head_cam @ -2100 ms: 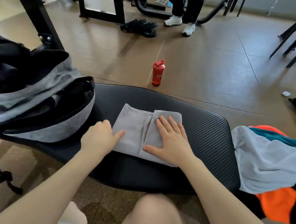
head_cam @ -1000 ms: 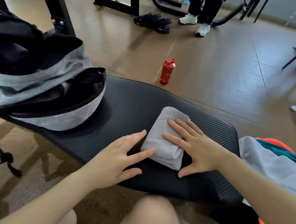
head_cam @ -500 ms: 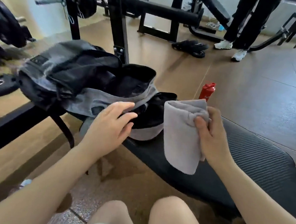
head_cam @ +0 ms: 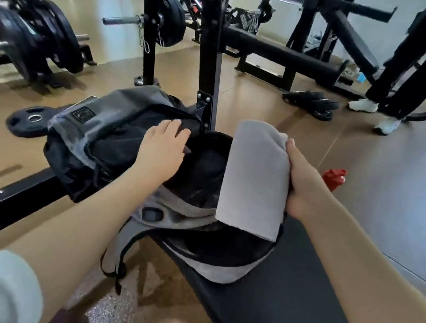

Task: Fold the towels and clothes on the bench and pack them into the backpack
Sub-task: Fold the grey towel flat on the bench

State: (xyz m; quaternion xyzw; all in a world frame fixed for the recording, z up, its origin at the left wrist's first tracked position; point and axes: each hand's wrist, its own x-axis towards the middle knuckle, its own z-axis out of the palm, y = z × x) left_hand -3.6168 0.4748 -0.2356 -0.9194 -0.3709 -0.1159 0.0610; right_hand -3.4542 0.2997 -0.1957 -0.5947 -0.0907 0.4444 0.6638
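Note:
A grey and black backpack [head_cam: 99, 133] lies open on the left end of the black bench [head_cam: 284, 295], its dark inside facing me. My left hand [head_cam: 161, 150] rests with straight fingers on the backpack's upper flap at the edge of the opening. My right hand [head_cam: 301, 181] grips a folded grey towel [head_cam: 254, 179] and holds it upright in the air, just in front of the backpack's opening. The rest of the clothes are out of view.
A black rack post [head_cam: 211, 56] stands right behind the backpack. Weight plates [head_cam: 27, 120] lie on the floor at left. A red bottle [head_cam: 333, 178] stands on the floor at right. A person's legs and white shoes [head_cam: 386, 124] are at the far right.
The towel was folded smaller on the bench, then my right hand lifted it and carried it left to the backpack. My left hand moved onto the backpack's flap. The view turned left.

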